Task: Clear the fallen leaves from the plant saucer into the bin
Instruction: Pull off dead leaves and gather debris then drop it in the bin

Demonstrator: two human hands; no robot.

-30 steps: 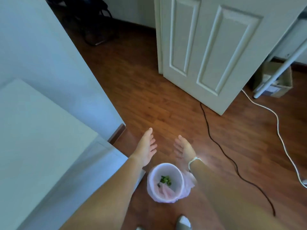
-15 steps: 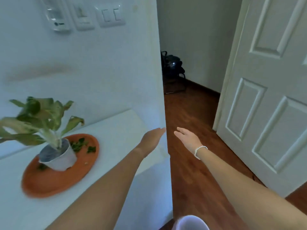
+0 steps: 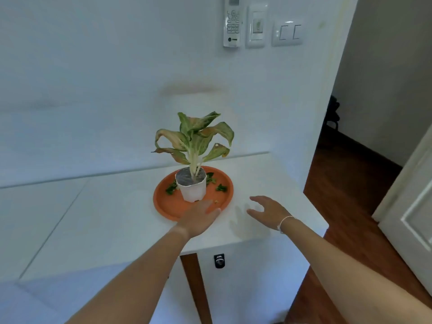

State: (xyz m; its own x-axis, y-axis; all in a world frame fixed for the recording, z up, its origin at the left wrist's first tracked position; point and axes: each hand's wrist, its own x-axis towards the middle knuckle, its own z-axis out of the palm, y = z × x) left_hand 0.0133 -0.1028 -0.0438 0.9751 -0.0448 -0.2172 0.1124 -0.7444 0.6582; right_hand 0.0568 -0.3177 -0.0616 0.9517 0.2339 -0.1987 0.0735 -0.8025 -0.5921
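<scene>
Left hand [image 3: 199,216] lies empty and flat over the orange saucer's [image 3: 168,204] near rim; right hand [image 3: 268,210] hovers empty, fingers spread, above the white surface [image 3: 117,218].

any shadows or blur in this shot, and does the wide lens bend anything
Head view: soft, even light; the right hand casts a faint shadow on the white table beside the orange saucer. The wall remote and switches look slightly soft. The wide lens tilts the wall corner and the door at the right edge.

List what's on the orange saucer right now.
On the saucer: a white pot with a plant and leaf scraps. The left hand covers the near rim; the area behind the pot is hidden.
</scene>
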